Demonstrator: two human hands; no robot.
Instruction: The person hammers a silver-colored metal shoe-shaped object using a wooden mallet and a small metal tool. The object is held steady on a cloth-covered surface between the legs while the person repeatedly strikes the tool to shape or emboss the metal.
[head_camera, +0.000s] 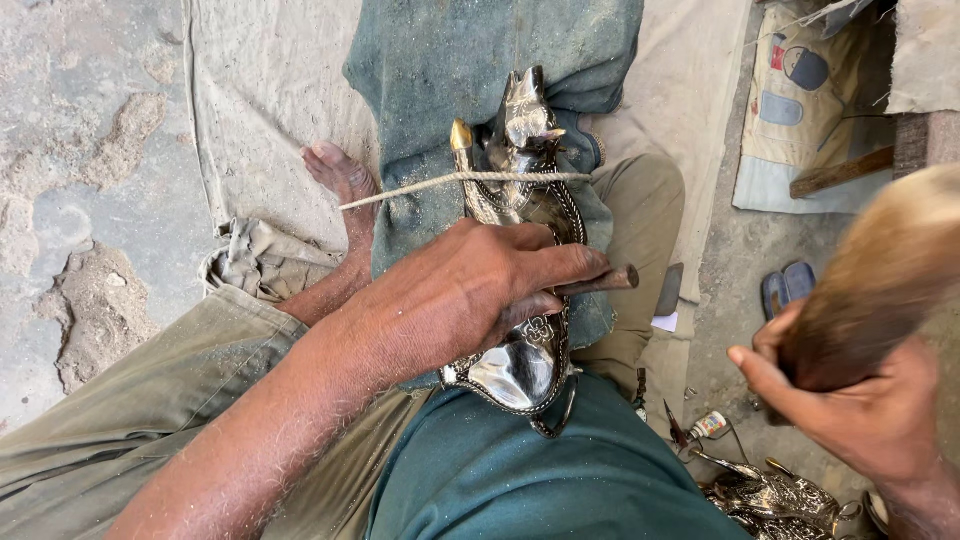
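The metal figure (520, 250) is lying in our lap on a blue cloth (440, 90), tied down by a cord (450, 182) beyond our fingers. We are pressing a punch (605, 281) to it with our left hand (465, 290) closed tight. We are raising a wooden mallet (880, 280) gripped in our right hand (850, 400); by our judgement, a strike on the punch's end is called for.

Polished metal on rough cloth, over worn concrete

The metal animal figure (520, 230) shines glossy silver with chased relief edging and a brass-coloured horn tip. A coarse twisted rope (460, 180) crosses it. Under it lies dusty, matt blue-grey cloth (440, 70). The left hand (470, 290) grips a dull dark metal punch (600, 282); the right hand (850, 400) holds a smooth brown wooden mallet (880, 280). The floor (80, 200) is pitted concrete.
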